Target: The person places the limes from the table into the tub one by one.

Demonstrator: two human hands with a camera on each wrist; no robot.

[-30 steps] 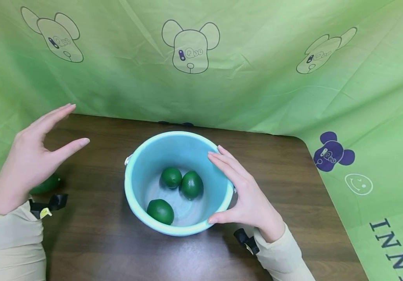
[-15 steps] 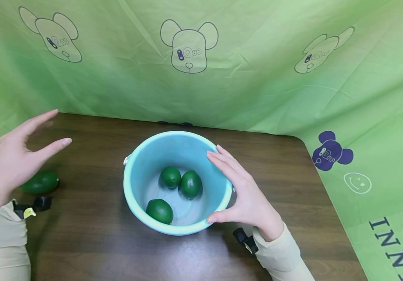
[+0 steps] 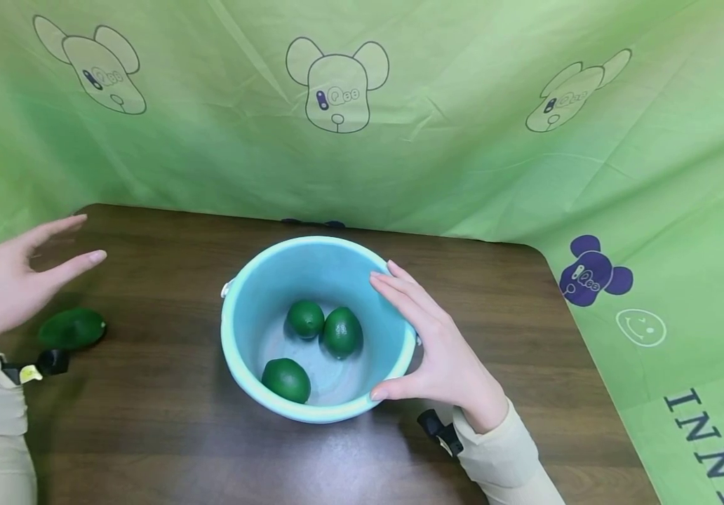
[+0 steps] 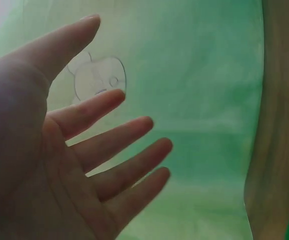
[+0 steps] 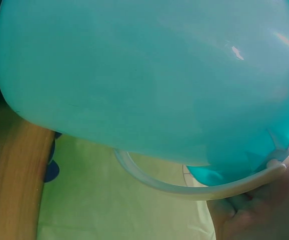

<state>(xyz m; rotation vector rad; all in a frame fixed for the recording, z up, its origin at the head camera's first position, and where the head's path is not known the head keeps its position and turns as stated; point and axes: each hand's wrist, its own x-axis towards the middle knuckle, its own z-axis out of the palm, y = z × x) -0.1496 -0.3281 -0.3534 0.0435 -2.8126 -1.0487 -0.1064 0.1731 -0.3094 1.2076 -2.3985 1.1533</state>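
Observation:
A light blue bucket (image 3: 242, 368) stands upright at the middle of the table. Inside, on its floor, lie three dark green fruits, perhaps avocados: one fruit (image 3: 305, 319), a second fruit (image 3: 342, 332) beside it, and a third fruit (image 3: 286, 380) nearer the front wall. My right hand (image 3: 440, 351) holds the bucket's right side, thumb and fingertips spread along the rim. At far left my left hand (image 3: 5, 284) hovers with fingers extended and thumb apart; nothing is in its palm (image 4: 29, 150). Just below it a longer green fruit (image 3: 73, 328) lies on the table.
Under everything is a dark wooden table (image 3: 166, 449). Green printed cloth (image 3: 223, 140) hangs behind it and along both sides. The bucket's pale handle (image 5: 199, 192) hangs down its outside, seen in the right wrist view.
My left hand has moved left and slightly down, away from the bucket, uncovering the longer fruit on the table. The right hand and the bucket have stayed put.

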